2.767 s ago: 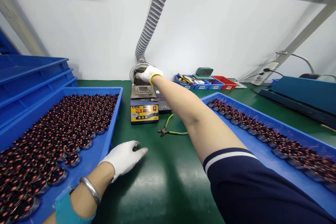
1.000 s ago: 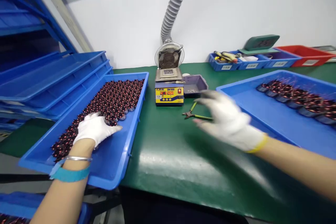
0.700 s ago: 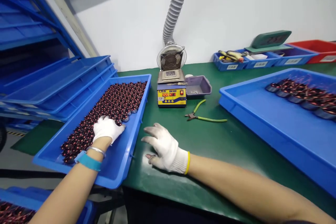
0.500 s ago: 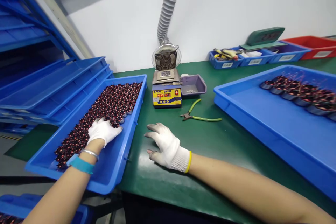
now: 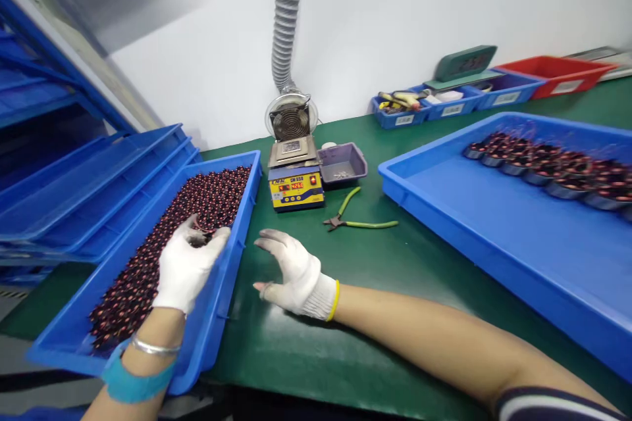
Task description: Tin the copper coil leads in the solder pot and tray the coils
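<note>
My gloved left hand [image 5: 185,263] is above the near right part of a blue tray [image 5: 224,289]. Its thumb and fingers are curled round a small dark component [image 5: 206,234] with copper-red tips, partly hidden by the glove. Beneath and beyond lie rows of similar dark components [image 5: 197,194], packed closely. My gloved right hand [image 5: 289,273] hovers over the green bench, right of that tray, fingers spread and nothing in them. Nearest to it are the green-handled cutters [image 5: 363,223], lying with their handles apart.
A yellow-fronted heating unit [image 5: 297,191] stands at the back under a grey duct hose [image 5: 286,20]. Beside it sits a purple bin [image 5: 345,174]. To the right, a large blue tray [image 5: 444,210] bears wired round parts [image 5: 557,161]. Small bins [image 5: 402,120] line the wall.
My left hand has lifted from the rows of components with one between its fingers. My right hand stays spread over the bench. The whole view has shifted slightly.
</note>
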Motion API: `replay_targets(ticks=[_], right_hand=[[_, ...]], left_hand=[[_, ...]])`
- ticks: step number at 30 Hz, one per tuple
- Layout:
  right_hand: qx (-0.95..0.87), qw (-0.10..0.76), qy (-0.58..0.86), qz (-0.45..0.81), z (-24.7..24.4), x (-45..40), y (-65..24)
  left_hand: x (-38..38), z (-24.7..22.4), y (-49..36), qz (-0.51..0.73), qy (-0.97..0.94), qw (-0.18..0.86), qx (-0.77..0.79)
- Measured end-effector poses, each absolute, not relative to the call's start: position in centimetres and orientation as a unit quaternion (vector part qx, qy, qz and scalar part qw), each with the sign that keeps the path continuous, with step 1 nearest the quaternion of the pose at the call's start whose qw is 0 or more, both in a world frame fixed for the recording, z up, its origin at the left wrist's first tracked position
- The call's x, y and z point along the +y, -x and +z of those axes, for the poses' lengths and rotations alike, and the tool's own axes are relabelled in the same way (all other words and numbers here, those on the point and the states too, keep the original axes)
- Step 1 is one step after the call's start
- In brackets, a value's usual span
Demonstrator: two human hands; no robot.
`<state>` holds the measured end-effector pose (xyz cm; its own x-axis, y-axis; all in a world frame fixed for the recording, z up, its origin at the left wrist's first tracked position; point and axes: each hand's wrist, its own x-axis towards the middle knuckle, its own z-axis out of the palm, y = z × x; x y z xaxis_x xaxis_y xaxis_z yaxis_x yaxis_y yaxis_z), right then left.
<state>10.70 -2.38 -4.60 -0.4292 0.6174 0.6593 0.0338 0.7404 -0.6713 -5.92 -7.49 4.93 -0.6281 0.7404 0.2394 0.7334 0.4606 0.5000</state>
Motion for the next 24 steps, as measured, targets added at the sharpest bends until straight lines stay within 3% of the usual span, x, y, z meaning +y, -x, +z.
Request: replay_targets(ticks=[2,8,12,14,18,24], right_hand=[[-0.753,0.515,0.238,0.333,-3.8,-1.9,-10.8],[-0.631,0.526,0.276,0.499,-2.6,0.4,-11.6],[-0.529,0.454,0.212,0.685,-2.0,1.3,-11.8],[-0.493,0.413,0.190,0.742,-1.7,1.4,-11.7],[-0.468,0.362,0.179,0.786,-1.4,1.1,-11.6],[-0.479,0.313,0.184,0.799,-1.1,0.6,-12.2]], left_hand=[[-6.4,4.6,3.3,0.345,-0.464,0.017,0.815],[-3.1,3.7,-1.2,0.333,-0.546,0.080,0.765],[-3.2,2.9,0.4,0.425,-0.563,0.199,0.680],[-3.6,2.5,1.6,0.415,-0.596,0.270,0.632],[-4.3,2.2,2.2,0.389,-0.636,0.329,0.579],[-3.9,3.2,2.2,0.520,-0.554,0.356,0.543]])
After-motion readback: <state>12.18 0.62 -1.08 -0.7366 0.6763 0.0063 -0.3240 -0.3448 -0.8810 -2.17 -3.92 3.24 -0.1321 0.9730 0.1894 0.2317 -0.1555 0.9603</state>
